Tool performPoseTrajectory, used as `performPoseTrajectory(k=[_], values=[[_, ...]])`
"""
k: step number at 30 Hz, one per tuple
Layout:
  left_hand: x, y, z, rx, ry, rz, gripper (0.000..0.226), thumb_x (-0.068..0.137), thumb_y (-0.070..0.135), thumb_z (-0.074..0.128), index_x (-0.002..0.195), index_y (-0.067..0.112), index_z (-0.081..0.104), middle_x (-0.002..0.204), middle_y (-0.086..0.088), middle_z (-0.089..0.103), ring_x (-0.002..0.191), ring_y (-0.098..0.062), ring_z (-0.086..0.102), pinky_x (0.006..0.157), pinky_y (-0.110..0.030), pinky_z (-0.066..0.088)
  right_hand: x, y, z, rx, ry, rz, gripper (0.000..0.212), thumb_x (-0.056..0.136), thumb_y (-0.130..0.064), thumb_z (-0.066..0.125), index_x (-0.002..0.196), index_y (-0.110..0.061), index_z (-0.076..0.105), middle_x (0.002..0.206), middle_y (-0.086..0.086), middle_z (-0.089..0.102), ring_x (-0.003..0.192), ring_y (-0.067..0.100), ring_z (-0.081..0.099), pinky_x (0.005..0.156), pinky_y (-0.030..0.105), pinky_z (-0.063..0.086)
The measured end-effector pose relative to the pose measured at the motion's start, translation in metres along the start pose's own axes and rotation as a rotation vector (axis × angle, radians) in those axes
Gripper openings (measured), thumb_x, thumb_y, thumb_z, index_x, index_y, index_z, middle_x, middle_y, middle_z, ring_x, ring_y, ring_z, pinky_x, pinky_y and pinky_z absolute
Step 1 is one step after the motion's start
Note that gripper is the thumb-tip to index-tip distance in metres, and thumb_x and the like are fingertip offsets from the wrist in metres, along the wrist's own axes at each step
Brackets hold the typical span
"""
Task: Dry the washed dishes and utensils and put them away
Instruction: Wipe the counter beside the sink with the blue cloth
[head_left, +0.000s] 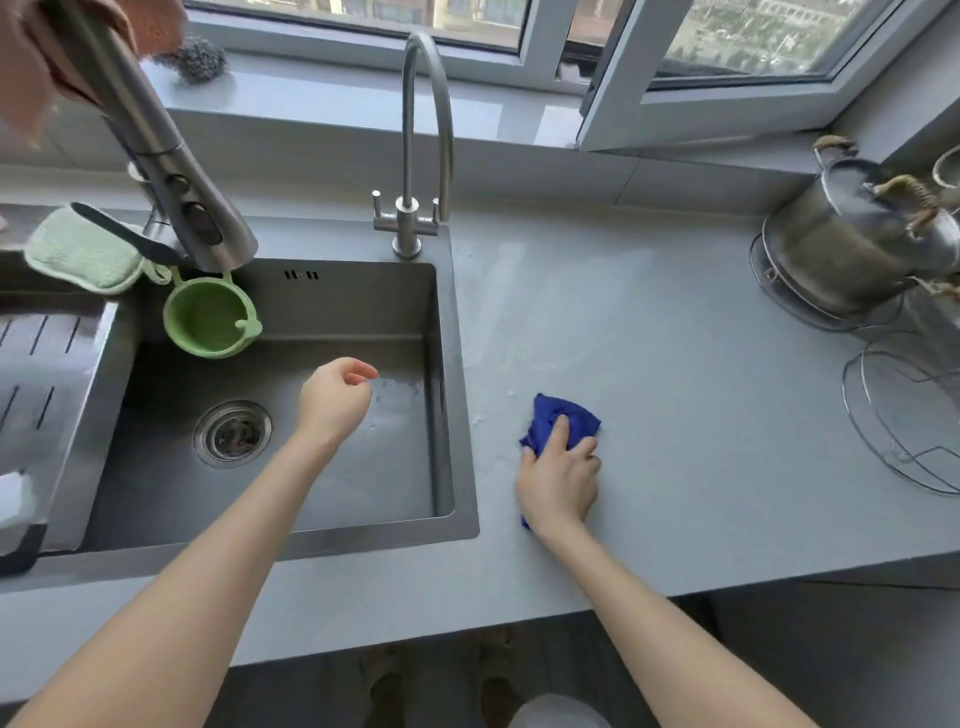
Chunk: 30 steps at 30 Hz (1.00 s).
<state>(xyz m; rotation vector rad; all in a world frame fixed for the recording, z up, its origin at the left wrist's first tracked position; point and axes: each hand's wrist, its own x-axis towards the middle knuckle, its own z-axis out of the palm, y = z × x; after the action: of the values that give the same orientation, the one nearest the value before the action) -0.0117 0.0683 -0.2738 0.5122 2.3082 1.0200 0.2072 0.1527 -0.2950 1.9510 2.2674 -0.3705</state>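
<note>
At the far left a pale green sponge pad (83, 254) lies on the edge of the sink (462, 519), and a green strainer cup (210, 317) hangs under the big pull-down faucet (192, 208). In the basin only the drain (232, 434) shows; no plate or utensil is visible there, so the drying seems mostly done.

The left hand (335, 400) hangs over the right part of the basin with the forearm stretched forward. Its fingers are loosely curled and hold nothing.

Right of the sink, the right hand (561, 478) lies palm down on the grey counter (701, 338). It grips a bunched blue cloth (563, 415) and presses it on the surface, with one finger laid along the top. Pale wet marks show on the counter just beside the sink, so this looks like wiping up.

At the far right a steel pot (852, 249) stands on a stand, near a wire rack (904, 415); it probably remains to be put away.
</note>
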Motion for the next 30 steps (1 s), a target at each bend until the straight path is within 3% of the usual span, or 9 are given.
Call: performPoseTrajectory(k=[3,6,9,11,16,19,22,25,30], values=[[-0.001,-0.004,-0.013,-0.033,0.004,0.01,0.027,0.083,0.001,0.047,0.095,0.015,0.067,0.09,-0.005,0.062,0.083,-0.022,0.056,0.063,-0.026,0.041,-0.022,-0.073,0.013,0.038,-0.078,-0.136,0.062,0.096,-0.036,0.048,0.148,-0.019,0.019,0.135,0.02,0.032,0.113,0.035,0.044,0.086,0.035,0.044],[0.0,-0.011,-0.033,-0.04,0.021,0.03,0.027,0.081,0.002,0.048,0.094,0.015,0.068,0.09,-0.004,0.064,0.086,-0.022,0.058,0.075,-0.03,0.045,-0.025,-0.115,0.009,0.266,-0.138,-0.166,0.054,0.096,-0.03,0.049,0.145,-0.02,0.027,0.133,0.018,0.036,0.111,0.035,0.048,0.087,0.035,0.043],[0.005,-0.02,-0.05,-0.036,0.032,0.027,0.027,0.08,0.004,0.048,0.094,0.017,0.067,0.092,-0.003,0.065,0.088,-0.02,0.059,0.083,-0.034,0.047,-0.01,-0.114,-0.006,0.612,-0.116,-0.114,0.044,0.096,-0.027,0.048,0.138,-0.018,0.039,0.125,0.017,0.046,0.106,0.035,0.054,0.086,0.033,0.041],[0.008,-0.024,-0.056,-0.053,0.037,0.013,0.026,0.08,0.004,0.048,0.092,0.017,0.067,0.091,-0.003,0.064,0.088,-0.021,0.058,0.082,-0.034,0.047,0.006,-0.094,-0.016,0.688,-0.011,-0.067,0.041,0.095,-0.024,0.049,0.134,-0.015,0.045,0.12,0.018,0.053,0.105,0.036,0.055,0.085,0.033,0.041],[0.014,-0.029,-0.051,-0.055,-0.008,-0.004,0.027,0.08,0.003,0.047,0.088,0.019,0.066,0.088,-0.004,0.064,0.079,-0.022,0.056,0.07,-0.029,0.043,0.058,0.006,-0.031,0.604,0.235,0.225,0.041,0.093,-0.026,0.05,0.132,-0.013,0.047,0.123,0.022,0.057,0.11,0.04,0.056,0.09,0.042,0.045],[0.02,-0.027,-0.039,-0.068,-0.034,-0.006,0.027,0.08,0.002,0.047,0.087,0.019,0.066,0.086,-0.005,0.065,0.074,-0.023,0.056,0.069,-0.031,0.044,0.082,0.062,-0.032,0.44,0.244,0.458,0.047,0.094,-0.033,0.05,0.136,-0.014,0.042,0.13,0.026,0.047,0.116,0.043,0.049,0.094,0.047,0.042],[0.026,-0.023,-0.025,-0.075,-0.033,-0.022,0.027,0.081,0.002,0.047,0.088,0.019,0.066,0.087,-0.004,0.065,0.077,-0.024,0.056,0.073,-0.033,0.047,0.107,0.072,-0.028,0.294,0.209,0.538,0.059,0.089,-0.04,0.053,0.138,-0.012,0.037,0.134,0.027,0.037,0.115,0.043,0.045,0.093,0.048,0.04],[0.033,-0.019,-0.016,-0.091,-0.019,-0.039,0.026,0.081,0.001,0.048,0.089,0.018,0.067,0.089,-0.005,0.066,0.076,-0.024,0.058,0.076,-0.034,0.05,0.13,0.034,-0.027,0.221,0.231,0.397,0.062,0.088,-0.038,0.055,0.141,-0.012,0.035,0.136,0.028,0.034,0.115,0.044,0.043,0.092,0.048,0.041],[0.048,-0.015,-0.015,-0.117,0.018,-0.059,0.028,0.08,0.001,0.049,0.09,0.017,0.069,0.09,-0.004,0.067,0.089,-0.025,0.062,0.085,-0.043,0.053,0.11,-0.054,-0.01,0.041,0.155,-0.046,0.063,0.093,-0.042,0.049,0.147,-0.019,0.029,0.136,0.023,0.036,0.11,0.039,0.044,0.084,0.041,0.044]])
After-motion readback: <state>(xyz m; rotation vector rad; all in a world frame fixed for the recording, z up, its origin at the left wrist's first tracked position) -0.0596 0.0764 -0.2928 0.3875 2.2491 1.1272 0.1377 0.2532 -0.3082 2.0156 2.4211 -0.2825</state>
